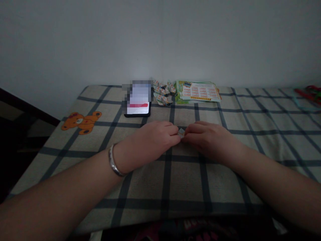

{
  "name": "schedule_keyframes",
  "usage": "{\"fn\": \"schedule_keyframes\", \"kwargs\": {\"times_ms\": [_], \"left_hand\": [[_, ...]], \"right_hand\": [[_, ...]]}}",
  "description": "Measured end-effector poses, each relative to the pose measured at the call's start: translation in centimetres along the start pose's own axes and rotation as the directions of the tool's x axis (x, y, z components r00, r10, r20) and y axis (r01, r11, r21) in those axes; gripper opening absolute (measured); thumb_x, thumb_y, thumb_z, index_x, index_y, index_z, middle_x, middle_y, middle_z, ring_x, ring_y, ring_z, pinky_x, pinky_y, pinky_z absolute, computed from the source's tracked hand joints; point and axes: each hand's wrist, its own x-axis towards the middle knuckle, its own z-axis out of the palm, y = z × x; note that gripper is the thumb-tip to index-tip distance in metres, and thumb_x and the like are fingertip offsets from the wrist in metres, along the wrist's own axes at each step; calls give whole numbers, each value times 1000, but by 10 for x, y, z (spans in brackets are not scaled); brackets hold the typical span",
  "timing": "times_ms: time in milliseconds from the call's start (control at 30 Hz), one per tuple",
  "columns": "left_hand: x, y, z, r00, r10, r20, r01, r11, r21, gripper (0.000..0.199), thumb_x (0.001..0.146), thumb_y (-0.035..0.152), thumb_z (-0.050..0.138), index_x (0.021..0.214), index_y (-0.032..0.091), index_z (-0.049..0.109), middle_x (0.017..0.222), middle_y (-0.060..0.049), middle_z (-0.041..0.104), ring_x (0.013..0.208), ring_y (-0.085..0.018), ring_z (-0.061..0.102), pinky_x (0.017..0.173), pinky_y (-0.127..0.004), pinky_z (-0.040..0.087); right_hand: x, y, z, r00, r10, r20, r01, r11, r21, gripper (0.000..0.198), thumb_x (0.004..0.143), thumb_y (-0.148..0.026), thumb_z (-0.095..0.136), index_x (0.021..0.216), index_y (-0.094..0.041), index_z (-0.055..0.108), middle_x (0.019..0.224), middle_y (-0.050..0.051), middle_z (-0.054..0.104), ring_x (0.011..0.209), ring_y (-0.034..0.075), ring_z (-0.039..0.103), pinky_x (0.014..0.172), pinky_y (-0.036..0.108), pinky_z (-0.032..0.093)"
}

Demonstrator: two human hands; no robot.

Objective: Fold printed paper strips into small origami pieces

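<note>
Both hands meet over the middle of the checked cloth, fingertips pinched together. Between them shows a small pale piece of paper (181, 132), mostly hidden by the fingers; its folds are too small to make out. My left hand (158, 136), with a silver bangle on the wrist, grips its left side. On the other side my right hand (209, 137) is closed on it too. Beyond the hands lie several folded printed paper pieces (162, 93), beside a stack of printed sheets (199, 92) with a calendar-like grid on top.
A phone (137, 98) with a lit, partly blurred screen lies left of the folded pieces. An orange bear cutout (82, 122) is near the left edge of the checked tablecloth (140, 187). Red and green items (313, 95) sit far right. A pale wall (160, 40) rises behind.
</note>
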Motion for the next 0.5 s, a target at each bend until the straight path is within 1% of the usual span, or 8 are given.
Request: {"fn": "schedule_keyframes", "kwargs": {"times_ms": [133,233,333,433,500], "left_hand": [[-1,2,-3,1000,-5,-11,5,999,36,13,90,12,56,92,16,68,91,-6,66,88,-22,61,76,-36,51],[-2,2,-7,1000,3,9,-4,999,36,18,91,11,53,96,16,69,93,-6,68,89,-21,62,77,-35,51],[-3,0,-10,999,31,44,-33,998,45,19,91,11,54,100,17,70,95,-5,70,89,-20,63,79,-34,50],[-5,0,-12,997,35,64,-39,997,65,20,90,12,56,103,19,69,98,-4,71,87,-20,63,77,-34,50],[-6,-1,-12,999,22,39,-24,999,41,20,90,12,56,103,19,70,97,-3,72,86,-20,64,76,-34,50]], "right_hand": [[0,-1,-3,1000,-2,22,3,998,-67,16,90,-13,56,88,-21,69,91,4,67,80,18,60,68,30,43],[0,-1,-6,999,13,39,-8,992,-130,15,87,-14,59,88,-22,71,90,4,67,77,18,60,64,30,40],[-1,1,-9,999,23,49,-15,987,-159,17,87,-17,61,94,-26,73,94,3,68,77,18,60,61,30,37],[-3,4,-11,998,18,58,-9,988,-157,21,87,-20,61,100,-30,73,100,3,69,79,18,61,61,30,36],[-4,6,-13,997,22,71,-11,988,-154,22,88,-22,61,102,-32,73,101,2,69,79,18,62,61,30,35]]}}
